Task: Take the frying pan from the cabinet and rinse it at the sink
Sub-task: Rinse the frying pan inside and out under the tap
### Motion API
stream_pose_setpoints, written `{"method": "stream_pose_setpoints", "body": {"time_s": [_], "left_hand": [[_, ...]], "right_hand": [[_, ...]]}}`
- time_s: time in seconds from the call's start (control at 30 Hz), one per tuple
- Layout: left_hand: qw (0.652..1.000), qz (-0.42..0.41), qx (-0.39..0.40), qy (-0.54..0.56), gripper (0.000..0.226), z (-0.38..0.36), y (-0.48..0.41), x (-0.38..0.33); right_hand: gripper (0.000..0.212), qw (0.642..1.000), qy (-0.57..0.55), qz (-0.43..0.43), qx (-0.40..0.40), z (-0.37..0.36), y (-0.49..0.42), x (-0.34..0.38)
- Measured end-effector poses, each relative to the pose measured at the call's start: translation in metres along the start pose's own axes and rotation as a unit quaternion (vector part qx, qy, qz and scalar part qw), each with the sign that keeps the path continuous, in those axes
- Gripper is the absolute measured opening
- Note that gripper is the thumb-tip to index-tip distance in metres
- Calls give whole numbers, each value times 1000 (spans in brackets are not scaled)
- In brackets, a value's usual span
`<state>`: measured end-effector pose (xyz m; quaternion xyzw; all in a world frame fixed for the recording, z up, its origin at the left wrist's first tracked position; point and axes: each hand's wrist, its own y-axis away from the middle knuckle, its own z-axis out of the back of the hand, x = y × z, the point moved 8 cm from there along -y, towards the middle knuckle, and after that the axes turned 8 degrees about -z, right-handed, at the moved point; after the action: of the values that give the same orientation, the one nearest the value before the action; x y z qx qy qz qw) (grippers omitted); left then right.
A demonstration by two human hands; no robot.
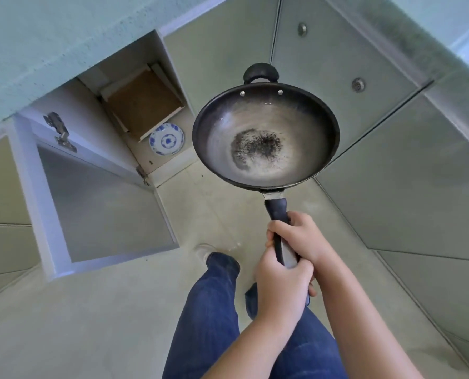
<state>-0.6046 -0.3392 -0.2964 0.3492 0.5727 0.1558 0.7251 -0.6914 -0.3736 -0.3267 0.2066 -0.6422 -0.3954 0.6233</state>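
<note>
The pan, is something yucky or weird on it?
Yes. The frying pan, held by its handle in the left hand and right hand, has a dark, speckled patch in the middle of its grey inside. It looks like burnt residue or worn coating; I cannot tell which.

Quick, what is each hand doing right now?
Left hand: closed around the lower end of the frying pan handle.
Right hand: closed around the same handle, nearer the pan.

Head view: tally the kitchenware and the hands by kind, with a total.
Frying pan: 1
Blue-and-white plate in the open cabinet: 1
Hands, left hand and right hand, both gripping the pan's handle: 2
Total: 4
</note>
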Motion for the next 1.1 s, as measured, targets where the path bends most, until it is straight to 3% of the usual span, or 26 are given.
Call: {"method": "stream_pose_setpoints", "body": {"time_s": [0.17, 0.53, 0.7, 1.1], "left_hand": [[999, -52, 9, -7, 21, -19, 28, -39], [981, -193, 23, -4, 39, -42, 77, -123], [968, -239, 79, 0, 42, -54, 85, -157], [916, -280, 287, -27, 60, -107, 80, -228]], "right_hand": [[27, 997, -46, 61, 3, 30, 38, 39], [30, 984, -53, 170, -31, 76, 106, 115], [28, 974, -55, 206, -77, 99, 127, 146], [36, 932, -94, 193, -292, 174, 161, 188]]}}
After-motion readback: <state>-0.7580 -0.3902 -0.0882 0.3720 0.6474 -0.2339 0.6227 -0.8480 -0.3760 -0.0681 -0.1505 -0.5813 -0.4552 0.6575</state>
